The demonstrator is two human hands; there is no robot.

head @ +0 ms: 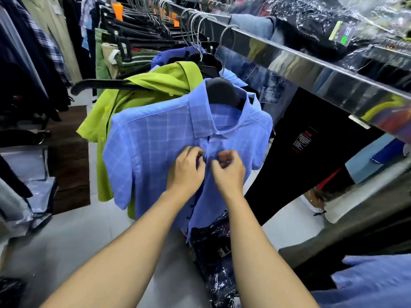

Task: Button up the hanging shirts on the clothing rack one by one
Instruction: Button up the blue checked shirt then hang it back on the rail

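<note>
Shirts (pixel 155 138) hang from a steel rack (pixel 311 70) above grey floor (pixel 89 230).

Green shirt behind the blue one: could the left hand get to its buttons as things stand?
Probably yes, once it lets go. The left hand is pinching the blue checked shirt at its placket. The green shirt hangs just behind, to the left, its front edge with buttons exposed and nothing in front of it.
</note>
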